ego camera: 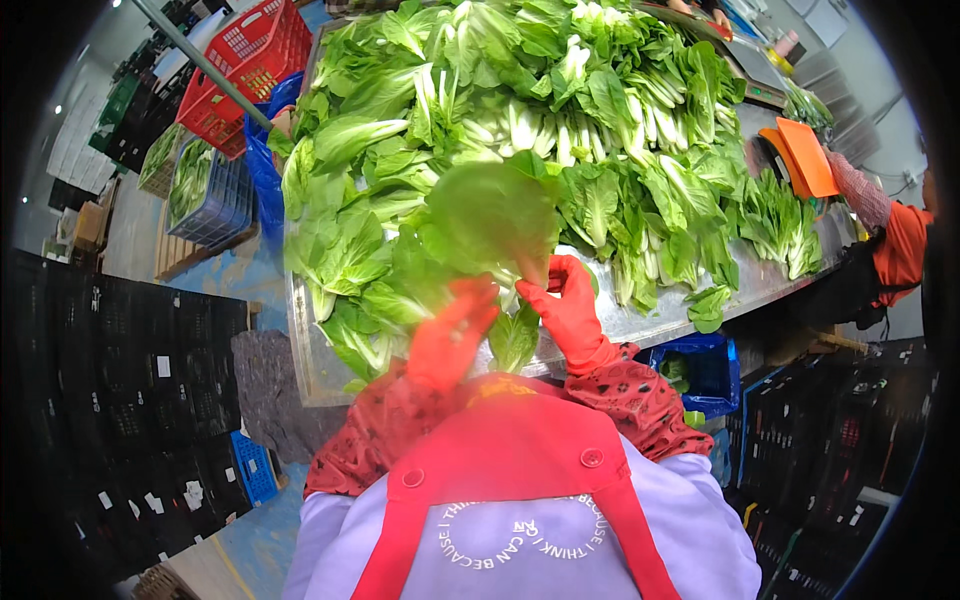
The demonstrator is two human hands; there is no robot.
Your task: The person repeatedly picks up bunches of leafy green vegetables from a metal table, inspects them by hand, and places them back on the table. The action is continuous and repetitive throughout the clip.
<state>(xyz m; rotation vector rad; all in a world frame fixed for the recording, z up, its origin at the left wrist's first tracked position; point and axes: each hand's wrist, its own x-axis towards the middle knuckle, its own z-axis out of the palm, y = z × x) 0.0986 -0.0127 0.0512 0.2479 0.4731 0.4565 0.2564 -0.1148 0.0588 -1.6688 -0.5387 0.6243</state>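
Note:
Red gloves cover both my hands at the near edge of a metal table (604, 289). My right hand (568, 311) is closed around the base of a leafy green (491, 210), whose broad leaves are blurred and fan out beyond the fingers. Beside it, my left hand (454, 330) is smeared by motion; whether its fingers grip anything cannot be made out. A single green leaf (515, 337) hangs between my wrists, over the table's rim. Beyond my hands spreads a large heap of leafy greens (525, 124) with white stems.
Red plastic crates (247, 67) and a blue crate of greens (206, 195) stand left. A blue-lined bin (701, 375) sits below the table at right. Another person's sleeve (862, 191) reaches toward orange trays (806, 157). Black crates (120, 352) are stacked at left.

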